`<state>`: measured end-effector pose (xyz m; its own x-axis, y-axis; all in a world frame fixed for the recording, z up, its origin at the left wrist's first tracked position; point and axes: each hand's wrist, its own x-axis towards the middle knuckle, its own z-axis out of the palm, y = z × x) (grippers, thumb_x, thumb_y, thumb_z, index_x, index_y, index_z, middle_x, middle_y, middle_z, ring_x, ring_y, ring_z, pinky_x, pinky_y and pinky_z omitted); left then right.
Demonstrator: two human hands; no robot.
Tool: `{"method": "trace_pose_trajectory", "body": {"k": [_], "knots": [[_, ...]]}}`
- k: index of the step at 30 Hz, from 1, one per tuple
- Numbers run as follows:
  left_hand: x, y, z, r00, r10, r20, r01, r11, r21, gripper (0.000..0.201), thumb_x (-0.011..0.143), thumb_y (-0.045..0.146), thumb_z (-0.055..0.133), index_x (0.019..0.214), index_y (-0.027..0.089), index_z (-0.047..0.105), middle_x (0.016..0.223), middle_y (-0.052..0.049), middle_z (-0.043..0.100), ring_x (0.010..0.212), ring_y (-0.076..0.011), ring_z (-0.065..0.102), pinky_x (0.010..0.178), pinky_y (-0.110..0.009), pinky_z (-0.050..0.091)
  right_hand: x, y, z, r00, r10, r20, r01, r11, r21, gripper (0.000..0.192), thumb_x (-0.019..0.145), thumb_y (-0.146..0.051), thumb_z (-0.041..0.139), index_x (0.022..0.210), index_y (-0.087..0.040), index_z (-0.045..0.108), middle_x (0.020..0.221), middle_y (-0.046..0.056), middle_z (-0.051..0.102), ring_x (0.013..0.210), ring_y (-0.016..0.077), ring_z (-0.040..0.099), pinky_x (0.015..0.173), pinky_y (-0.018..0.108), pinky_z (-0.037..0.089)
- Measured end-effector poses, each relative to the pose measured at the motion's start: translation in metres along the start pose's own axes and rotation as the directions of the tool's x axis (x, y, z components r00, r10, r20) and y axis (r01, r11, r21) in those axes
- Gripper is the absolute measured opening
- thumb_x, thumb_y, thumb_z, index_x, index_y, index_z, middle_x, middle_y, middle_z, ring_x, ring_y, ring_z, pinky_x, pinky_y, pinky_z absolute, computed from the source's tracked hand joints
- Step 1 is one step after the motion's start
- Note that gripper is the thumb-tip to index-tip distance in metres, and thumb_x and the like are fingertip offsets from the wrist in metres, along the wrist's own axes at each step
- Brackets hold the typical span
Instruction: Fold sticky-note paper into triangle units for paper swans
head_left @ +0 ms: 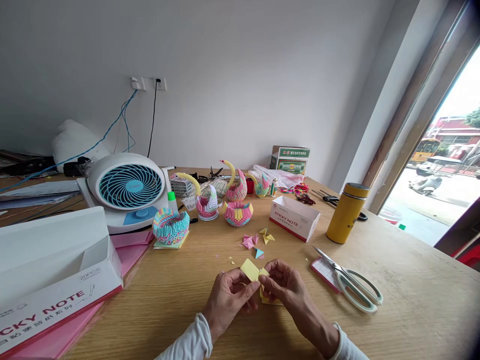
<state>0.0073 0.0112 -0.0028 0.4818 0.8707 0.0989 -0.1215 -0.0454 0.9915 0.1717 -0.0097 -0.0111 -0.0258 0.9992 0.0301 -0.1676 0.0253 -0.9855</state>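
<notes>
A small yellow paper piece (249, 270), partly folded, is pinched between both hands above the table. My left hand (229, 300) is closed on its left side, thumb on top. My right hand (287, 287) grips the right side, where the fingers hide part of the paper. Under my right hand lie more yellow paper sheets (270, 301), mostly covered. Just beyond the hands rest folded pink triangles (249, 242), folded yellow triangles (267, 237) and a blue one (258, 253). Tiny paper scraps are scattered close by.
Scissors (352, 282) lie on a notepad (325, 274) at right, near a yellow bottle (347, 214). A sticky note box (294, 220) stands behind. Folded-paper swans (207, 204) and baskets (238, 214) stand mid-table. At left are a fan (129, 187) and a large open box (56, 290).
</notes>
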Motion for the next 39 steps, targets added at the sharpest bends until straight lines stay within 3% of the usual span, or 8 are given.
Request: {"method": "trace_pose_trajectory", "body": {"k": [8,17,26,39], "knots": [[0.002,0.001,0.001,0.996,-0.025,-0.08,0.021,0.999,-0.048,0.034,0.072,0.044,0.073,0.073,0.011,0.065,0.064,-0.002,0.066,0.046,-0.0123,0.062,0.041,-0.019,0.044,-0.01,-0.014,0.006,1.0,-0.021,0.002,0.021,0.997,-0.068,0.044,0.074,-0.056,0.071,0.074,-0.014,0.056,0.058,0.0,0.061,0.051,0.0091,0.054,0.047,0.02,0.043],[0.002,-0.001,0.001,0.996,-0.053,-0.068,0.049,0.996,-0.07,0.035,0.073,0.044,0.073,0.078,0.011,0.068,0.068,-0.005,0.069,0.048,-0.0115,0.062,0.042,-0.018,0.044,-0.007,-0.012,0.005,1.0,0.013,-0.028,-0.013,1.0,-0.009,0.045,0.067,-0.053,0.077,0.068,-0.015,0.054,0.053,-0.001,0.061,0.048,0.0095,0.054,0.045,0.019,0.043],[0.0,0.003,0.005,0.993,-0.092,-0.079,0.074,0.977,-0.202,0.036,0.063,0.039,0.082,0.081,0.011,0.068,0.067,-0.002,0.065,0.049,-0.0117,0.058,0.04,-0.02,0.046,-0.009,-0.011,0.008,1.0,-0.017,-0.024,0.019,0.997,0.078,0.041,0.07,-0.05,0.077,0.071,-0.016,0.056,0.058,0.0,0.064,0.05,0.0101,0.056,0.048,0.02,0.043],[0.001,0.003,0.004,0.992,-0.067,-0.102,0.045,0.978,-0.204,0.032,0.071,0.038,0.076,0.084,0.011,0.066,0.074,-0.004,0.068,0.054,-0.0124,0.062,0.043,-0.02,0.049,-0.01,-0.009,0.011,0.999,-0.012,-0.043,0.012,1.0,-0.017,0.041,0.072,-0.053,0.074,0.071,-0.017,0.054,0.056,-0.003,0.057,0.048,0.0095,0.051,0.045,0.02,0.039]]}}
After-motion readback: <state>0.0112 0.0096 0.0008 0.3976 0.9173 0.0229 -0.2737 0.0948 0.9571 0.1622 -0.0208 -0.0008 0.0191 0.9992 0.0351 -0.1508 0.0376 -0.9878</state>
